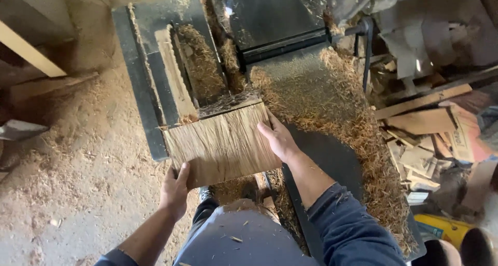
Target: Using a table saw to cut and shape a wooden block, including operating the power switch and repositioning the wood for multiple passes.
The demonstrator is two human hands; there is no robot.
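Note:
A flat, rough-grained wooden board (220, 144) lies on the near end of a dark metal woodworking machine (140, 105). My left hand (175, 189) grips the board's near left corner, thumb on top. On the board's right edge rests my right hand (280, 139), fingers pressed along its side. The board's far end sits at the machine's slot, which is packed with wood shavings (202, 63). Both forearms reach in from below, the right in a blue sleeve.
Shavings (332, 105) heap over the machine's right table. Sawdust covers the floor (78, 157) at the left. A pile of scrap wood pieces (430, 136) lies at the right, with a yellow container (441, 227) below it. A pale wooden beam (28, 50) crosses the upper left.

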